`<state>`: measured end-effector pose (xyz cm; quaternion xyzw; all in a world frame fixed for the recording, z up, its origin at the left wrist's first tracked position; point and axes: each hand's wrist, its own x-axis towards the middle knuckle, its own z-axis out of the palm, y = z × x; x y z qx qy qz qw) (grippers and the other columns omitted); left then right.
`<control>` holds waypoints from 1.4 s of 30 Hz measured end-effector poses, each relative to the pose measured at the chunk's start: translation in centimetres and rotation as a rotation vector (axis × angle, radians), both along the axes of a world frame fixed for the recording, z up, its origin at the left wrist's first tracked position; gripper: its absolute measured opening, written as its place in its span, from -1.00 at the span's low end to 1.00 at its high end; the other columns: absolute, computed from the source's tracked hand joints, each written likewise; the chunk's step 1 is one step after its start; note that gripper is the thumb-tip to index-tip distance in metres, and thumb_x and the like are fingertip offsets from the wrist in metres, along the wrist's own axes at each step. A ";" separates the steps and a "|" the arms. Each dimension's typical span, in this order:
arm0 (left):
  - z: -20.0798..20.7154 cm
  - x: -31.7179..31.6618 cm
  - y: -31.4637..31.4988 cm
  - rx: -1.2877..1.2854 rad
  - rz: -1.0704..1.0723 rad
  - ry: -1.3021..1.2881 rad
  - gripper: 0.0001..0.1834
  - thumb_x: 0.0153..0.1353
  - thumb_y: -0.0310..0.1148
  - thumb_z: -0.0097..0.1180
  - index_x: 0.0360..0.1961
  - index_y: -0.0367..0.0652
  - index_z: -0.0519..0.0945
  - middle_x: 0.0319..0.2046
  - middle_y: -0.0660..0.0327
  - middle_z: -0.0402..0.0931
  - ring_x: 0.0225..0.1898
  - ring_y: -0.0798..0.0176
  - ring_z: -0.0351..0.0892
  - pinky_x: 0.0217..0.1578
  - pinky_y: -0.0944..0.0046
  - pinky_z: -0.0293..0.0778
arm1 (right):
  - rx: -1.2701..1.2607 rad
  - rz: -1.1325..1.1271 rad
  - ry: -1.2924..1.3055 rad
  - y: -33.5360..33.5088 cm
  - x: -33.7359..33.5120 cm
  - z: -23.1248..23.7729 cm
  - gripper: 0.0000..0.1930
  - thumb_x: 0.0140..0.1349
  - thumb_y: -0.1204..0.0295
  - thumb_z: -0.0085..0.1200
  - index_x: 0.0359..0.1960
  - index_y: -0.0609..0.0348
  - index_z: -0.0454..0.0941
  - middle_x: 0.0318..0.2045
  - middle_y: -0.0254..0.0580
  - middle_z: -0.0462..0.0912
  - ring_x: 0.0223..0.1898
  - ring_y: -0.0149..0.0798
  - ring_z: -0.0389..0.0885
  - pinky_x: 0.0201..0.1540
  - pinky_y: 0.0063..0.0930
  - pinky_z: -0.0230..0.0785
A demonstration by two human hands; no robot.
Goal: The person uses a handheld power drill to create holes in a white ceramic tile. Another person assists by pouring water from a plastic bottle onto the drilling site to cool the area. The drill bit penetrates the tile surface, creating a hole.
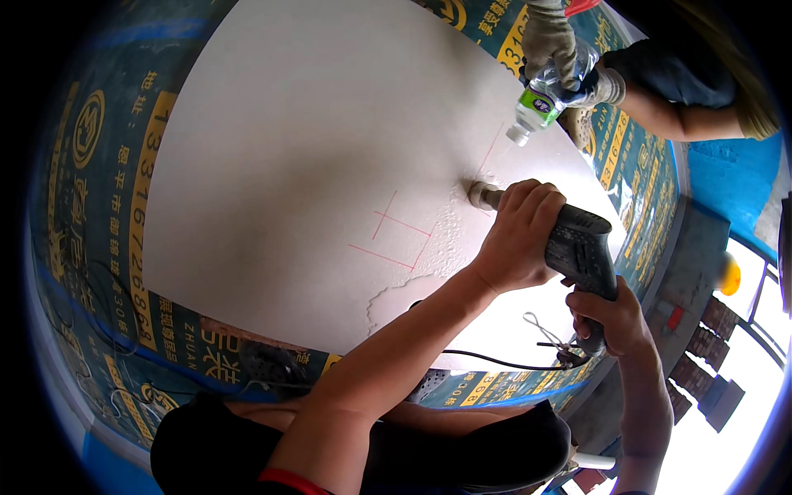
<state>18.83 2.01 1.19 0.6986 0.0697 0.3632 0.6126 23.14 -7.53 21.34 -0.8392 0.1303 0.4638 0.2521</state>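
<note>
A dark grey power drill lies across both my hands, its round core bit against a large pale tile. My left hand wraps around the drill's front end, behind the bit. Around the rear handle, my right hand is closed; a black cord runs from there to the left. Red pencil-like lines mark the tile left of the bit. Water lies in drops and a puddle beside them. Just beyond the bit, another person's gloved hands tilt a clear plastic bottle downward.
Green printed protective sheeting covers the floor around the tile. My knees are bent at the near edge. The other person crouches at the upper right. Stacks of brown blocks and a yellow rounded object stand at far right.
</note>
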 end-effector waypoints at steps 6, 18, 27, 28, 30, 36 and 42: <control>0.1 -0.1 0.0 0.006 -0.004 -0.002 -0.14 -0.15 -0.26 0.57 0.16 -0.21 0.35 0.08 -0.03 0.50 0.16 -0.22 0.48 0.25 -0.16 0.39 | -0.010 -0.022 -0.008 0.0 -0.1 0.0 -0.65 0.16 0.47 0.33 -0.04 0.37 0.60 -0.58 -0.27 0.57 -0.65 -0.41 0.52 -0.54 -0.49 0.36; 0.1 -0.1 0.0 0.024 0.007 -0.012 -0.13 -0.16 -0.27 0.58 0.17 -0.22 0.35 0.07 -0.04 0.49 0.15 -0.22 0.48 0.24 -0.16 0.40 | 0.014 -0.020 -0.002 -0.6 -0.1 -0.1 -0.65 0.15 0.48 0.33 -0.04 0.36 0.60 -0.59 -0.26 0.56 -0.65 -0.39 0.51 -0.54 -0.48 0.35; 0.0 -0.1 -0.1 0.025 -0.013 0.001 -0.12 -0.17 -0.27 0.59 0.17 -0.21 0.35 0.07 -0.03 0.49 0.16 -0.22 0.47 0.24 -0.16 0.39 | 0.020 -0.023 0.006 -0.8 -0.1 -0.2 -0.64 0.15 0.50 0.32 -0.03 0.37 0.60 -0.58 -0.25 0.56 -0.64 -0.38 0.51 -0.54 -0.47 0.34; 0.0 -0.1 -0.1 0.024 -0.013 0.001 -0.12 -0.17 -0.27 0.59 0.17 -0.21 0.35 0.07 -0.03 0.49 0.16 -0.22 0.47 0.24 -0.16 0.39 | 0.020 -0.023 0.006 -0.7 -0.1 -0.2 -0.64 0.14 0.50 0.32 -0.03 0.37 0.59 -0.58 -0.25 0.56 -0.65 -0.38 0.51 -0.54 -0.48 0.35; 0.0 -0.1 -0.1 0.023 -0.015 0.001 -0.12 -0.17 -0.27 0.59 0.17 -0.21 0.35 0.07 -0.03 0.49 0.16 -0.22 0.47 0.24 -0.17 0.39 | 0.019 -0.024 0.004 -0.6 -0.1 -0.2 -0.64 0.14 0.50 0.32 -0.03 0.38 0.59 -0.58 -0.25 0.56 -0.65 -0.38 0.51 -0.53 -0.48 0.35; -0.1 -0.2 -0.2 0.024 -0.015 0.000 -0.12 -0.16 -0.26 0.59 0.18 -0.21 0.35 0.08 -0.03 0.48 0.17 -0.23 0.47 0.25 -0.18 0.38 | 0.021 0.004 0.012 -0.6 -0.1 -0.1 -0.63 0.16 0.41 0.33 -0.04 0.36 0.64 -0.60 -0.31 0.57 -0.62 -0.44 0.53 -0.50 -0.50 0.36; -0.2 -0.2 -0.3 0.031 -0.017 0.000 -0.10 -0.16 -0.26 0.59 0.20 -0.21 0.34 0.10 -0.03 0.47 0.18 -0.23 0.46 0.25 -0.19 0.37 | 0.018 -0.001 0.010 -0.5 -0.2 -0.1 -0.63 0.15 0.40 0.33 -0.05 0.34 0.64 -0.60 -0.31 0.57 -0.62 -0.44 0.53 -0.49 -0.50 0.37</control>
